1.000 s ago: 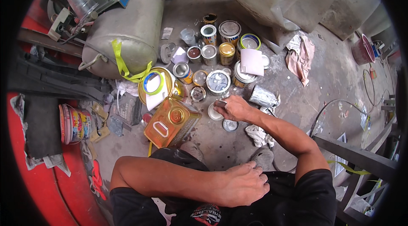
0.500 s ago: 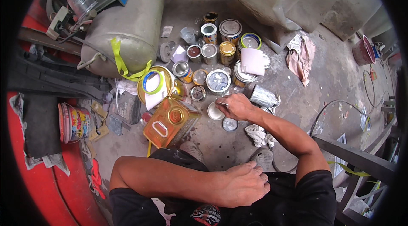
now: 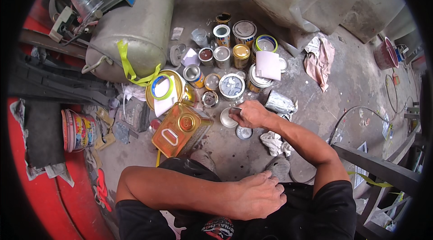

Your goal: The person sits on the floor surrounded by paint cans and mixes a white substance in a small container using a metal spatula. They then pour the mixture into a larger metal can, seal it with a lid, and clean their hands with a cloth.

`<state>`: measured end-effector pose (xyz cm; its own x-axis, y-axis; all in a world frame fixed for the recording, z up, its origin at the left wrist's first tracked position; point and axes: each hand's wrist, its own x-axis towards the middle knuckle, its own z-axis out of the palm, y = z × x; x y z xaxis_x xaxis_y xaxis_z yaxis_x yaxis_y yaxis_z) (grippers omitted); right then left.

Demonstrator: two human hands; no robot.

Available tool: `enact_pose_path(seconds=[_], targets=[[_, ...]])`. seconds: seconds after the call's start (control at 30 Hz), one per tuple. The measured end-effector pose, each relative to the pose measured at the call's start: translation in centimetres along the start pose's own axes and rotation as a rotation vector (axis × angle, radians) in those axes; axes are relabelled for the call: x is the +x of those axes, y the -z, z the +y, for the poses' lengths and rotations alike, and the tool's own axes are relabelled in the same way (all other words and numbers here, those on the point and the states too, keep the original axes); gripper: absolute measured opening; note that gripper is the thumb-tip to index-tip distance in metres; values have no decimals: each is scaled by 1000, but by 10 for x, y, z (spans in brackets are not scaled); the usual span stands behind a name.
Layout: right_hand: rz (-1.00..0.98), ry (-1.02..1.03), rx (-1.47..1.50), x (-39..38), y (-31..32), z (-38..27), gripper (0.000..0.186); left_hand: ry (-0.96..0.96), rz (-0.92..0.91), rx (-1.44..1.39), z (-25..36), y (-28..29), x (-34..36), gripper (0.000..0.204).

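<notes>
My right hand is closed on a small flat grey tool, held over the edge of a small can of white paste. Whether the tool touches the paste is hard to see. Just below that hand lies a round lid. My left hand rests across my lap with its fingers curled under; what they hold, if anything, is hidden. Beyond the right hand is an open can with a grey-smeared top, and beside it a small stained tin.
A rectangular gold tin stands at left, beside a large round gold can. Several paint cans crowd the floor ahead. Crumpled rags lie at right, near a metal frame. A grey tank fills the far left.
My right hand has shifted slightly right, and more of the flat tool and the white paste shows. My left hand stays where it was.
</notes>
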<state>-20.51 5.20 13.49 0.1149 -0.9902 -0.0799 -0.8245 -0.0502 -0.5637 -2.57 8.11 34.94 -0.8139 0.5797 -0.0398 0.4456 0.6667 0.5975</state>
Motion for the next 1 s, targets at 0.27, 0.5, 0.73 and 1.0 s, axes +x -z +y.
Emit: enact_pose_path(seconds=[0.27,0.5,0.73,1.0], targets=[[-18,21,93,-2,5,-5,34,-1,4,-13,-1,-2,-2,27],[-43,82,123,2,6,8,28,-8,19,-27,-3,-3,-1,27],[-63,119,-1,-1,25,-11,19,-7,38,-40,-4,-8,-3,28],[-24,152,27,1,19,-14,15,-2,22,-48,-3,-5,-3,29]])
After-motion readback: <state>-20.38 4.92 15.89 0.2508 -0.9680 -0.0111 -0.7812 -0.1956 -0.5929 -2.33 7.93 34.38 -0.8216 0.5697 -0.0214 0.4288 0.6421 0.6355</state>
